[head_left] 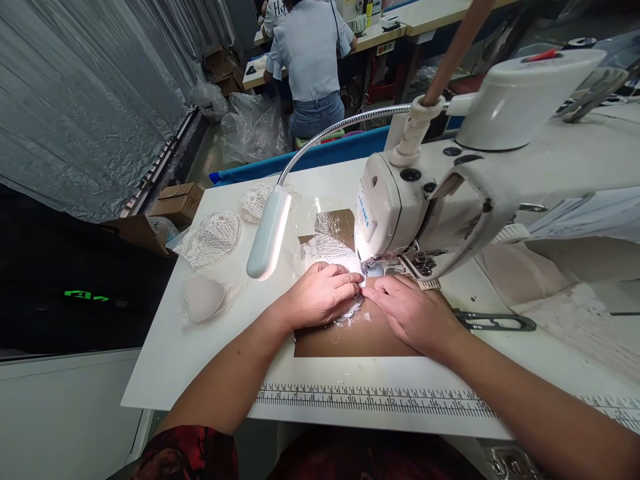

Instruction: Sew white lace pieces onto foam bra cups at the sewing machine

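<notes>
Pressing with fingers together, the left hand (325, 293) lay on white lace (326, 249) at the sewing machine (387, 200); the right hand (415, 310) bent its fingers nearby. Pinching? I couldn't tell. Slow, flat guiding seemed best.

I am working before the sewing machine (395, 193)
My left hand (327, 293) is resting on lace fabric (325, 249), my right hand (415, 312) lying just beside it, both over a sheet (355, 343). On the table (200, 370), a lace piece (214, 240) and a cup piece (204, 299) are lying left of the lamp (269, 233), a tool (523, 323) lying to the right, a ruler (370, 399) running along the near edge.
</notes>
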`<state>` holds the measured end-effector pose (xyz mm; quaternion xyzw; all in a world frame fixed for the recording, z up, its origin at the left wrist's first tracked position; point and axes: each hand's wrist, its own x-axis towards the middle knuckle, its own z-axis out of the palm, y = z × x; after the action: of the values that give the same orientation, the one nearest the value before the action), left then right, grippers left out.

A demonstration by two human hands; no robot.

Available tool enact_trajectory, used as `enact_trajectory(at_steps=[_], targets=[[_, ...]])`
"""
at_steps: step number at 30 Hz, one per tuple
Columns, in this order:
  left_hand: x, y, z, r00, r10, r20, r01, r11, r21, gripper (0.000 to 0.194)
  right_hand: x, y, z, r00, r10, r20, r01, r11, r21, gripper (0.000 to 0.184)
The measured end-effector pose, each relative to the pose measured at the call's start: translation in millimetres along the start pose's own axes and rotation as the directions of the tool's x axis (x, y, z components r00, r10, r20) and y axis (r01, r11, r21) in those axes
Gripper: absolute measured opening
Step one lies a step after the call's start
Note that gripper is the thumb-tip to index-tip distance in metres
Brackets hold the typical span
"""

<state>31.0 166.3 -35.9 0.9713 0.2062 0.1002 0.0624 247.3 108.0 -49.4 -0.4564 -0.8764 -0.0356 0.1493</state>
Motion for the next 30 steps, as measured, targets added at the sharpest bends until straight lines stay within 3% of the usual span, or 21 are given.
enact_trajectory(at_steps=[10, 15, 22, 30], targets=[[4.2, 10.1, 2.6, 0.995, -0.099, -0.025, 0.101, 0.992, 0.080, 0.037, 3.4, -2.2, -3.9, 0.998, 0.059, -0.022, -0.059, 0.998, -0.020, 0.040], [0.7, 7.3, -1.1, 0.997, -0.079, -0.015, 0.079, 0.997, 0.014, 0.034, 2.0, -0.2, -2.6, 0.996, 0.091, -0.006, -0.091, 0.996, 0.004, 0.043], [-5.9, 4.6, -8.0, 0.998, -0.058, -0.022, 0.054, 0.989, -0.135, 0.025, -6.9, 3.2, 0.2, 0.993, 0.058, -0.099, -0.047, 0.993, 0.110, 0.027], [-0.3, 13.9, -4.8, 0.986, -0.165, 0.011, 0.165, 0.986, -0.035, 0.027, -11.0, 0.7, 1.7, 0.995, 0.002, -0.102, 0.017, 0.982, 0.187, 0.025]])
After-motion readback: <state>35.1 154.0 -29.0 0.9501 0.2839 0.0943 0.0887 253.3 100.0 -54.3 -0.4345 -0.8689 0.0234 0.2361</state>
